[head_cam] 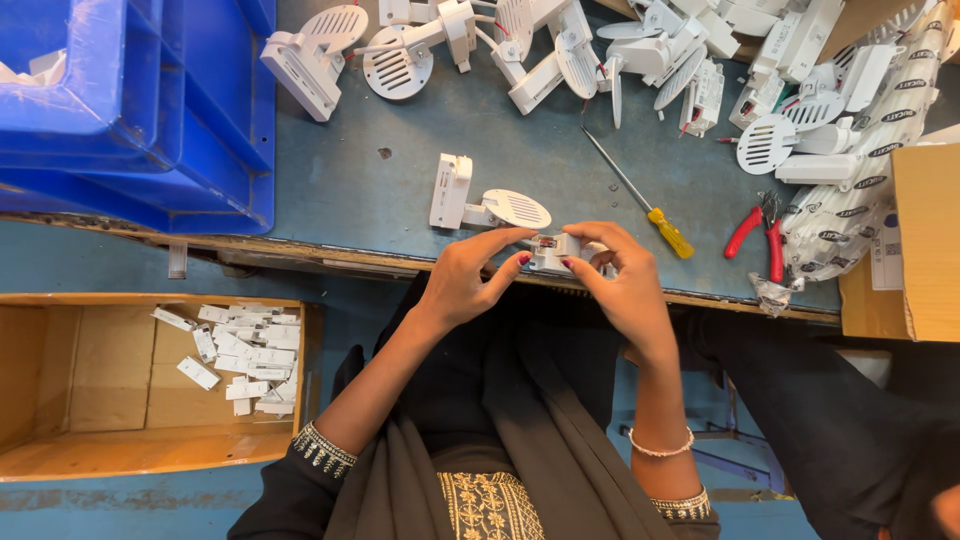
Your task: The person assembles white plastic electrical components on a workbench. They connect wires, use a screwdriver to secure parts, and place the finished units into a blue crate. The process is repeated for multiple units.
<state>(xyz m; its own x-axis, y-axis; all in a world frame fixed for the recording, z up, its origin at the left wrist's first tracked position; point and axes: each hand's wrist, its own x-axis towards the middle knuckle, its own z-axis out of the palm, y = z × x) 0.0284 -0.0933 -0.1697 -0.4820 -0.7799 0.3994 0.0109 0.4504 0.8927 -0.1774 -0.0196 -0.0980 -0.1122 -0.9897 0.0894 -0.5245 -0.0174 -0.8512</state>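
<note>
Both my hands meet at the near edge of the blue-grey workbench [350, 190]. Between them is a small white plastic part [553, 250] with a red bit showing on top. My left hand [468, 280] pinches its left side with thumb and forefinger. My right hand [620, 285] grips its right side with the fingers curled round it. Just beyond the hands lies a white unit with a slotted round disc [485, 205] on the bench.
A yellow-handled screwdriver [640, 200] and red-handled pliers [760, 235] lie to the right. Several white slotted units [560, 50] are heaped at the back. Blue bins [120, 110] stand left, a cardboard box [915, 240] right, and a wooden drawer [100, 380] holds small white pieces [245, 355].
</note>
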